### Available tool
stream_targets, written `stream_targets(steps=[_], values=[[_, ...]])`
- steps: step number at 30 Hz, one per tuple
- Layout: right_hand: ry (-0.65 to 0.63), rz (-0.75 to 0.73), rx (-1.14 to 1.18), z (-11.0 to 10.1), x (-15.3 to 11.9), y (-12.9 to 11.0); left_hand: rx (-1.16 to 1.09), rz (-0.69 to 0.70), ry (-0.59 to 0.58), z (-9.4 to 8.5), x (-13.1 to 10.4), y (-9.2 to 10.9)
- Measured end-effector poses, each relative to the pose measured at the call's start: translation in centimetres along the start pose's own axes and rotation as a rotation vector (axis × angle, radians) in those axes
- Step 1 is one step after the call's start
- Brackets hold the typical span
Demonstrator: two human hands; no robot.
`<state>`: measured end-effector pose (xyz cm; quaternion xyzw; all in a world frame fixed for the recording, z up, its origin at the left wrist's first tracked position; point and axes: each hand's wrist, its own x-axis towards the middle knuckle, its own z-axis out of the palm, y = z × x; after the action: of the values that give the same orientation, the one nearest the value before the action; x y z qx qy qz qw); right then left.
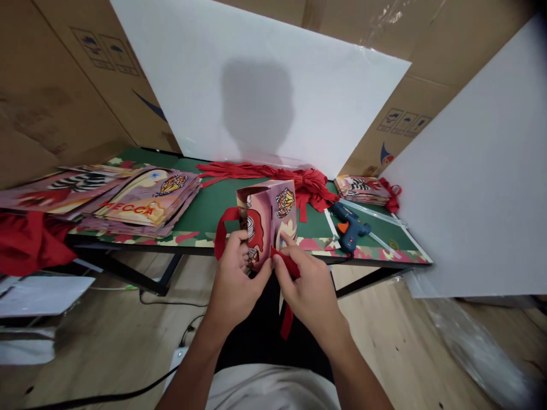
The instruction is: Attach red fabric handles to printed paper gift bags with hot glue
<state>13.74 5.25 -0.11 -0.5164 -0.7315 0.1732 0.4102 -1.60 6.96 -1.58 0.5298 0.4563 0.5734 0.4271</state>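
Observation:
A small printed paper gift bag [267,219], with a butterfly picture and slots in its side, is held up at the front edge of the table. My left hand [235,273] is closed on its lower left part, thumb near the slot. A red ribbon [287,263] is pinched between the thumb and fingers of my right hand [305,279], right against the bag. Its tail hangs below that hand, and a red loop stands out on the bag's left side. Whether the ribbon end passes through the slot is hard to see.
Flat printed bags [145,199] lie stacked on the green table [213,196] at left. Behind the held bag is a heap of red ribbons [303,185]. A blue glue gun [351,228] and another stack [362,189] lie at right. Cardboard walls surround the table.

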Motion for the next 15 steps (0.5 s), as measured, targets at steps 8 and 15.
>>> stream_targets(steps=[8,15], values=[[-0.093,0.054,-0.083,-1.0,1.6,-0.3,-0.013,0.049,-0.059,0.3,-0.1,-0.2],[-0.154,0.038,0.017,0.0,3.0,1.2,0.104,0.087,-0.024,-0.9,0.6,-1.7]])
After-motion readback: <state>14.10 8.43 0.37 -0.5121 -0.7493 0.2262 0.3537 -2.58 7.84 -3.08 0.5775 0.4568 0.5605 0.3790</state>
